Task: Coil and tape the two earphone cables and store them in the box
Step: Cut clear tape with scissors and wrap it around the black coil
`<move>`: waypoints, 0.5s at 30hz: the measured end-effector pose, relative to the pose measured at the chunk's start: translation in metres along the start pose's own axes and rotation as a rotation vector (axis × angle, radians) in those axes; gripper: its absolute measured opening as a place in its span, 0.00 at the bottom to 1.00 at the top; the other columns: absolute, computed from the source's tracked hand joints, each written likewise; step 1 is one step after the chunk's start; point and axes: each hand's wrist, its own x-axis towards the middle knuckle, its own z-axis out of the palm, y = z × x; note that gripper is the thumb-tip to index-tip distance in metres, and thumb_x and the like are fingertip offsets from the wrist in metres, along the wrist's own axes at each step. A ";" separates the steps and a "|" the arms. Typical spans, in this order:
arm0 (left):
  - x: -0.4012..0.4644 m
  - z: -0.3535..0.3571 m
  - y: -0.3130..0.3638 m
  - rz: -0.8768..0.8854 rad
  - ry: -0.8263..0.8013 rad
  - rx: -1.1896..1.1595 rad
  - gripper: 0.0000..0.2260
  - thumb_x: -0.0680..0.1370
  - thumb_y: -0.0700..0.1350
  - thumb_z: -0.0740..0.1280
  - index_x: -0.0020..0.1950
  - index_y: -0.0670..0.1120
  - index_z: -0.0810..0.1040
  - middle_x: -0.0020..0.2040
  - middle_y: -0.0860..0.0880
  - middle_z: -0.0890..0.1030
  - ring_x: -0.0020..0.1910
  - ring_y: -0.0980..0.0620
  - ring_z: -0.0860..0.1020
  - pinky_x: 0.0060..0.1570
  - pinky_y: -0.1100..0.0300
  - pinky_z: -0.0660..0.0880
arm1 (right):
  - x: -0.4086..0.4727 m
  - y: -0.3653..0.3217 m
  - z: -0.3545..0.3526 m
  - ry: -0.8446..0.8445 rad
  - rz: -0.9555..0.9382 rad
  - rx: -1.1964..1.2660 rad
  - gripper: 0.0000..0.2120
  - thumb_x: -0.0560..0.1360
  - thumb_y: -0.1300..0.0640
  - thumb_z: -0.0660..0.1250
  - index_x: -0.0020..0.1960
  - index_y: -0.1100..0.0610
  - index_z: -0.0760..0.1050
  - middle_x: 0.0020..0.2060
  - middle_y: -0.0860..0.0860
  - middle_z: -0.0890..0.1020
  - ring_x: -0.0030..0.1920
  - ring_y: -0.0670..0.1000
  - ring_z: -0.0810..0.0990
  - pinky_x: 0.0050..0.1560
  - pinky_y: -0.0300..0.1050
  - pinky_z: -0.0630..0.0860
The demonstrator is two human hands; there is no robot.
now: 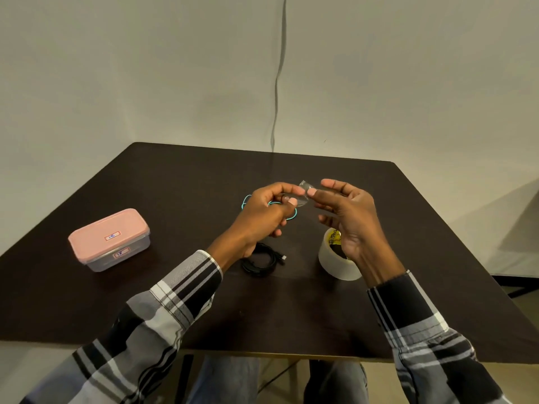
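Left hand (262, 217) and right hand (347, 217) pinching tape strip (302, 193) between them. Black cable (261, 262) coiled, untaped — teal cable (291, 217) lying loose, box (109, 239) sitting closed.

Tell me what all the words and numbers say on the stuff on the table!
Lid sticker on the box: blue marks, too blurred to read.
Side sticker on the box: too blurred to read.
Tape roll inner core: dark print on yellow, too small to read.
Nothing else shows writing.
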 end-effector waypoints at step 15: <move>0.007 -0.064 -0.036 -0.014 -0.166 0.909 0.16 0.76 0.55 0.69 0.63 0.53 0.80 0.61 0.52 0.80 0.56 0.55 0.76 0.58 0.52 0.75 | -0.014 0.021 0.021 -0.097 -0.024 -0.043 0.18 0.69 0.64 0.78 0.56 0.57 0.77 0.41 0.52 0.88 0.39 0.46 0.86 0.34 0.41 0.79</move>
